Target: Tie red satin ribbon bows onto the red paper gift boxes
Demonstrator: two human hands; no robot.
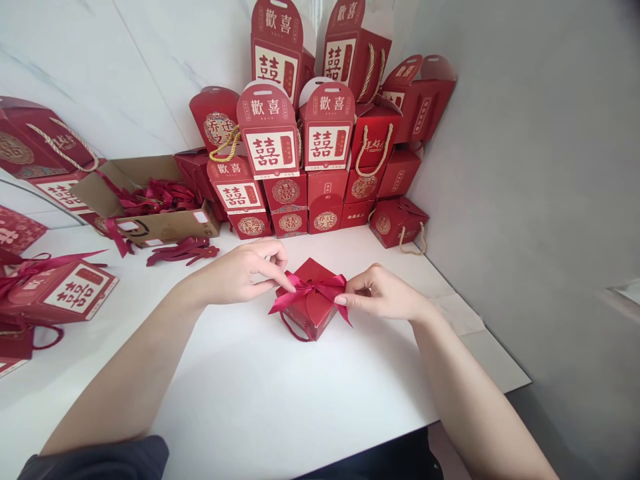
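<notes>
White table [260, 400] against grey wall; small red box [307, 308] at centre; left hand [240, 272] and right hand [383, 293] each pinch its ribbon bow [315, 288]; stacked red gift boxes [300, 167] behind the box; cardboard carton [165, 223] of ribbons behind-left; labelled box [65, 293] far left; nothing obstructs.

Back wall: we see stacked red gift boxes [310, 153], several with rope handles.
Left of stack: we note an open cardboard carton [150, 200] holding red ribbons [160, 197].
Beside carton: loose ribbons [183, 251] lie on the white table [280, 400].
Far left: a labelled red box [65, 292] lies on its side.
</notes>
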